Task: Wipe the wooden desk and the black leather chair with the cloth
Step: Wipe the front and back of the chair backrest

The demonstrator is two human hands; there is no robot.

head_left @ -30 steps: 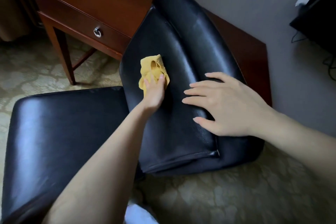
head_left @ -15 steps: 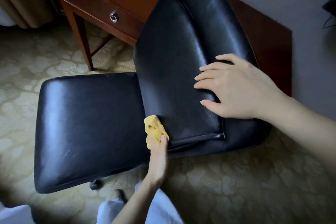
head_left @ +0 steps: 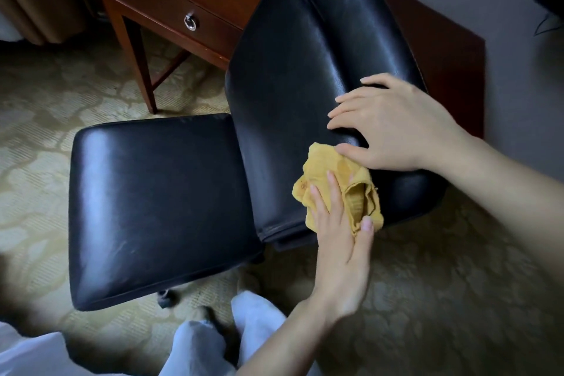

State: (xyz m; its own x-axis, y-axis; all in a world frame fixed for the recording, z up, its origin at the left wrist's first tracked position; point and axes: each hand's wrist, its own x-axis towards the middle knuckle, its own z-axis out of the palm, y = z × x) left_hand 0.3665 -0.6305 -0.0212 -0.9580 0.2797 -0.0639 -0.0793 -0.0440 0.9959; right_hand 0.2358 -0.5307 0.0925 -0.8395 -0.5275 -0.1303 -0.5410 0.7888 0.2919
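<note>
Patterned carpet [head_left: 427, 284]; left hand [head_left: 338, 250] presses crumpled cloth [head_left: 329, 168] on glossy chair [head_left: 152, 201].

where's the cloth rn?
Head view, centre-right: the yellow cloth lies on the near end of the black chair backrest, pressed under the left hand, just below the right hand.

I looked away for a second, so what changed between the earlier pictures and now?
The left hand slid the yellow cloth from the middle of the chair backrest toward the person to its near end, then across to just beside the thumb of the right hand. Nothing was picked up or let go. The right hand stayed flat on the backrest.
</note>
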